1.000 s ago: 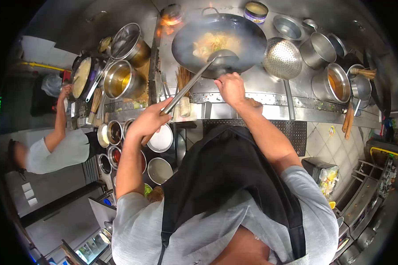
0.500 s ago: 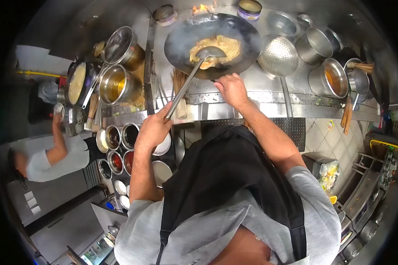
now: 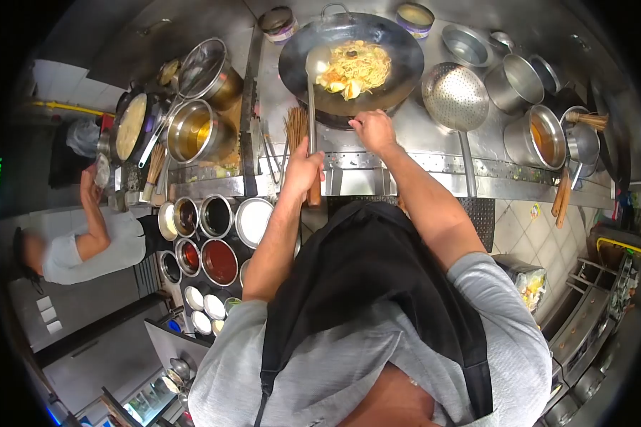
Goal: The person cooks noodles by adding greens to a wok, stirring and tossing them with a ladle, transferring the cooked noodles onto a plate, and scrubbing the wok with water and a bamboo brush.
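A black wok [image 3: 404,55] sits on the steel stove with a mound of noodles [image 3: 360,65] in its middle. My left hand [image 3: 303,172] is wrapped round the handle of a ladle [image 3: 312,110]. The ladle's bowl lies inside the wok, at the left edge of the noodles. At the wok's near rim, my right hand [image 3: 376,132] is closed on the wok's near handle, which its fingers mostly hide. A bamboo brush [image 3: 295,128] stands just left of the ladle's shaft.
Right of the wok lies a perforated strainer [image 3: 454,96], near several steel pots [image 3: 514,84]. Pots of yellow liquid [image 3: 192,135] stand at left. Sauce containers [image 3: 219,261] sit below my left arm. Another person [image 3: 92,245] works at far left.
The ladle has swung left and upright, off the noodles, with my left hand moving right. Flame and smoke behind and over the wok are gone. My right hand stays at the wok's near rim.
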Available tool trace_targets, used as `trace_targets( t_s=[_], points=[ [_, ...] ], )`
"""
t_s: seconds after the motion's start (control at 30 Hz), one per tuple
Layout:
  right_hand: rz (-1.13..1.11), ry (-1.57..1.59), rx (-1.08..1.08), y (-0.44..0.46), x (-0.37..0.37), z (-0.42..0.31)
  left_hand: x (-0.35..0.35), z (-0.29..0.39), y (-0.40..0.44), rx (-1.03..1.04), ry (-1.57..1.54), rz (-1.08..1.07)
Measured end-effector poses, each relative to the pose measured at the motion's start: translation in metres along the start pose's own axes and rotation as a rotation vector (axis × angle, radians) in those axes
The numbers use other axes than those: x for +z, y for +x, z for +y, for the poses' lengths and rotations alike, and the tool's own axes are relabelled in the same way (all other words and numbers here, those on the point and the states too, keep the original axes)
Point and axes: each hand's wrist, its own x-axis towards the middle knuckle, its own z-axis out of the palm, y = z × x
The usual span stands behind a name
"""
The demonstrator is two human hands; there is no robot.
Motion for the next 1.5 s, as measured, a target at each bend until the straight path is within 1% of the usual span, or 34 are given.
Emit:
trace_targets(
  t_s=[0.03,0.13,0.17,0.23,0.27,0.3,0.33,0.4,0.5,0.57,0.63,0.7,0.73,0.8,0.83,0.87,0.9,0.93,1.0,1.1,1.2,1.27,1.33,1.4,1.43,1.5],
  points=[
    [-0.009,-0.004,0.016,0.002,0.002,0.002,-0.006,-0.002,-0.005,-0.031,-0.042,-0.044],
    [-0.018,0.003,0.029,0.002,0.008,0.007,-0.043,0.008,-0.025,0.007,0.310,-0.096],
    [-0.014,0.005,0.028,0.003,0.007,0.010,-0.049,0.022,-0.041,0.019,0.463,-0.062],
    [0.008,0.020,-0.050,-0.005,-0.014,0.005,-0.092,0.013,-0.050,0.204,0.692,-0.072],
    [0.019,0.028,-0.091,-0.010,-0.029,-0.001,-0.108,0.038,-0.068,0.157,0.692,-0.120],
    [0.036,0.044,-0.101,-0.017,-0.041,-0.008,-0.111,0.080,-0.096,-0.023,0.686,-0.140],
    [0.051,0.060,-0.116,-0.025,-0.053,-0.016,-0.129,0.091,-0.104,-0.062,0.652,-0.191],
    [0.070,0.085,-0.130,-0.036,-0.057,-0.023,-0.143,0.111,-0.111,-0.136,0.808,-0.294],
    [0.103,0.091,-0.137,-0.042,-0.048,-0.025,-0.110,0.094,-0.097,0.117,0.901,-0.249],
    [0.137,0.075,-0.151,-0.042,-0.043,-0.028,-0.112,0.032,-0.059,0.343,0.907,-0.192],
    [0.117,0.014,-0.147,-0.067,-0.034,-0.022,-0.093,0.028,-0.056,0.318,0.927,-0.128],
    [0.065,0.013,-0.141,-0.113,-0.022,-0.018,-0.074,0.026,-0.069,0.200,0.904,-0.064],
    [0.021,0.036,-0.135,-0.134,-0.021,-0.014,-0.066,0.033,-0.079,0.105,0.902,-0.056],
    [0.055,0.079,-0.177,-0.140,-0.031,-0.011,-0.071,0.019,-0.090,0.299,0.856,-0.032],
    [0.068,0.099,-0.192,-0.139,-0.041,-0.014,-0.072,0.031,-0.096,0.230,0.841,-0.053],
    [0.048,-0.014,-0.199,-0.121,-0.044,-0.013,-0.074,0.040,-0.104,0.153,0.823,-0.076],
    [0.083,0.062,-0.219,-0.097,-0.052,-0.016,-0.075,0.051,-0.108,0.110,0.838,-0.075],
    [0.103,0.028,-0.210,-0.073,-0.064,-0.025,-0.077,0.062,-0.112,0.067,0.853,-0.074],
    [0.091,0.050,-0.202,-0.039,-0.064,-0.018,-0.086,0.066,-0.106,0.191,0.887,-0.105],
    [0.072,0.031,-0.174,-0.021,-0.048,-0.009,-0.083,0.080,-0.098,0.110,1.004,-0.121],
    [0.033,0.026,-0.136,-0.017,-0.030,-0.001,-0.078,0.078,-0.094,0.126,1.003,-0.100],
    [0.048,0.026,-0.120,-0.014,-0.020,0.001,-0.078,0.068,-0.090,0.136,0.938,-0.126],
    [0.009,-0.015,-0.098,-0.005,-0.015,0.004,-0.071,0.065,-0.087,0.068,0.837,-0.166],
    [-0.030,-0.028,-0.068,-0.001,-0.009,0.007,-0.060,0.070,-0.081,-0.075,0.705,-0.213],
    [-0.047,-0.022,-0.050,0.001,-0.005,0.009,-0.060,0.056,-0.070,-0.016,0.676,-0.222],
    [-0.081,-0.014,-0.025,0.002,-0.004,0.010,-0.055,0.039,-0.048,0.135,0.737,-0.194]
  ],
)
